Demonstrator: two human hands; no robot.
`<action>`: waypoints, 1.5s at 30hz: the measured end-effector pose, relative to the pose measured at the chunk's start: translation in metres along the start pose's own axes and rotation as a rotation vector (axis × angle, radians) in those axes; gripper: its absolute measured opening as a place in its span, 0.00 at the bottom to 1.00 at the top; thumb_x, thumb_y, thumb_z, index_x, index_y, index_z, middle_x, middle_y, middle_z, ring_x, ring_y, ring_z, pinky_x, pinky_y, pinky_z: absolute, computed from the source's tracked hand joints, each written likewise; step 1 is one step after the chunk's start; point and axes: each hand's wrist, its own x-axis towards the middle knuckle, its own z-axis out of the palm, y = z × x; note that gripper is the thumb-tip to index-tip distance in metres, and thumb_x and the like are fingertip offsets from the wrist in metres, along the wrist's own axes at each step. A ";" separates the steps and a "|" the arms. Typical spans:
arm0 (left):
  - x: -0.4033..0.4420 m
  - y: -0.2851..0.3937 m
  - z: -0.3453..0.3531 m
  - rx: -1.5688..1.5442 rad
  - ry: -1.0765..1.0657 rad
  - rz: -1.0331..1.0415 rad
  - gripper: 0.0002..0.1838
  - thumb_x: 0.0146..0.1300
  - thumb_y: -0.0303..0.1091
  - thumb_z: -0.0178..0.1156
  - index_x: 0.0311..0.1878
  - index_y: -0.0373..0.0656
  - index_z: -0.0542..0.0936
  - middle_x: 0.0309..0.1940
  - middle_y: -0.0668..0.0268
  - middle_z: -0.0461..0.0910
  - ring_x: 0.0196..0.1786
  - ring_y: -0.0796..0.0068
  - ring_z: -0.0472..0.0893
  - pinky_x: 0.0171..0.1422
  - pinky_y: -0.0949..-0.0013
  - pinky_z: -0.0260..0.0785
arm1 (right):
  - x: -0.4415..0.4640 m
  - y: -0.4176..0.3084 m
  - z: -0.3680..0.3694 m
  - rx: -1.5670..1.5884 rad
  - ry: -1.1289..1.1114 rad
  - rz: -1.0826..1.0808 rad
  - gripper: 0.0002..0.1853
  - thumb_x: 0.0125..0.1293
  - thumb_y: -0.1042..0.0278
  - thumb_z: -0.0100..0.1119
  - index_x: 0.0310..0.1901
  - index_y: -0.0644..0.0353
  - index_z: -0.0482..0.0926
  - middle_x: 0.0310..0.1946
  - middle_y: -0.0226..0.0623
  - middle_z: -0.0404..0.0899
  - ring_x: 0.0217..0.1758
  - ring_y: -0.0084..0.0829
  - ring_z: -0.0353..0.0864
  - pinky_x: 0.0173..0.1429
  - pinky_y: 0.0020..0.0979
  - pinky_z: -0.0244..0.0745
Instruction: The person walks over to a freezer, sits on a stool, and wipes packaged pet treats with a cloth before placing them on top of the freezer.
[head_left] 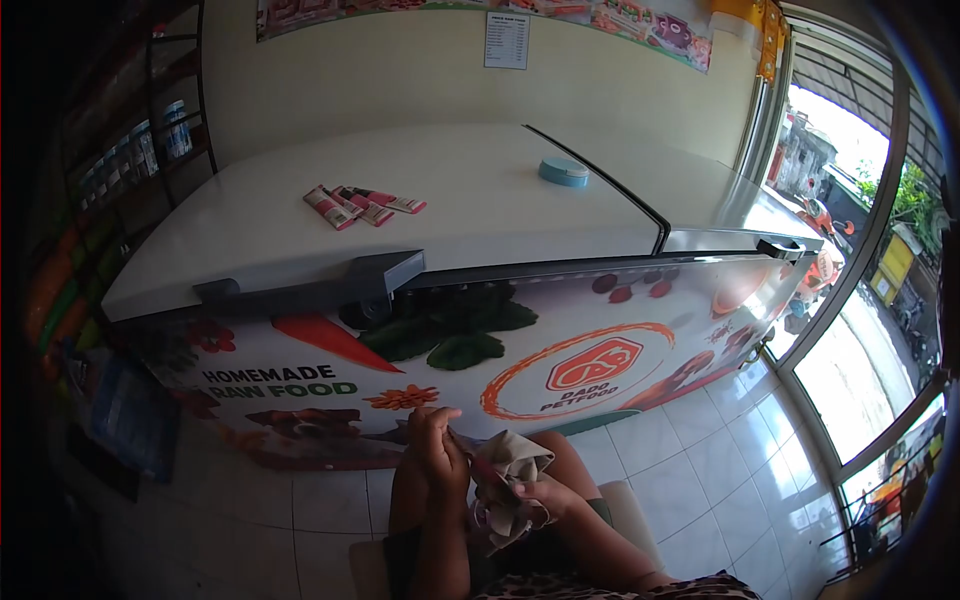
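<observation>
Above my lap, my right hand is closed on a crumpled beige cloth, with the thumb lying over its folds. Close beside it on the left, my left hand is raised with its fingers curled in. What that hand pinches, if anything, is too small to make out. Between the two hands a dark reddish strip shows against the cloth. Its kind is unclear, and the lower folds are partly covered by my right hand.
A white chest freezer stands before me. On its lid lie several pink sachets and a round light-blue object. A dark handle juts from its front. Shelves with bottles are left; a glass door is right.
</observation>
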 end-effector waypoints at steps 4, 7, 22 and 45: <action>0.006 0.012 0.010 -0.414 -0.030 -0.297 0.17 0.63 0.37 0.48 0.52 0.38 0.68 0.40 0.62 0.69 0.44 0.72 0.70 0.47 0.68 0.63 | 0.009 -0.004 0.017 -0.228 0.126 -0.188 0.28 0.49 0.67 0.61 0.53 0.64 0.66 0.43 0.35 0.72 0.46 0.28 0.74 0.48 0.27 0.70; 0.009 0.029 -0.001 -0.671 -0.390 -0.478 0.26 0.63 0.50 0.46 0.54 0.38 0.65 0.42 0.63 0.68 0.45 0.75 0.68 0.50 0.69 0.62 | 0.018 -0.007 0.009 -0.332 0.333 -0.299 0.23 0.49 0.73 0.60 0.50 0.64 0.69 0.39 0.34 0.74 0.42 0.25 0.75 0.45 0.25 0.70; -0.036 0.001 0.029 -0.738 -0.392 -0.672 0.17 0.65 0.36 0.43 0.54 0.39 0.66 0.27 0.66 0.67 0.34 0.72 0.70 0.45 0.73 0.65 | 0.029 -0.012 0.011 -1.076 0.403 -0.934 0.22 0.50 0.64 0.59 0.47 0.62 0.68 0.41 0.39 0.70 0.47 0.33 0.71 0.51 0.29 0.66; -0.027 0.021 0.002 -0.623 -0.562 -0.647 0.17 0.68 0.40 0.39 0.41 0.36 0.71 0.34 0.66 0.72 0.35 0.78 0.69 0.37 0.72 0.62 | 0.068 -0.025 0.003 -0.970 0.691 -1.293 0.22 0.46 0.75 0.62 0.45 0.63 0.70 0.43 0.39 0.69 0.49 0.36 0.70 0.53 0.31 0.64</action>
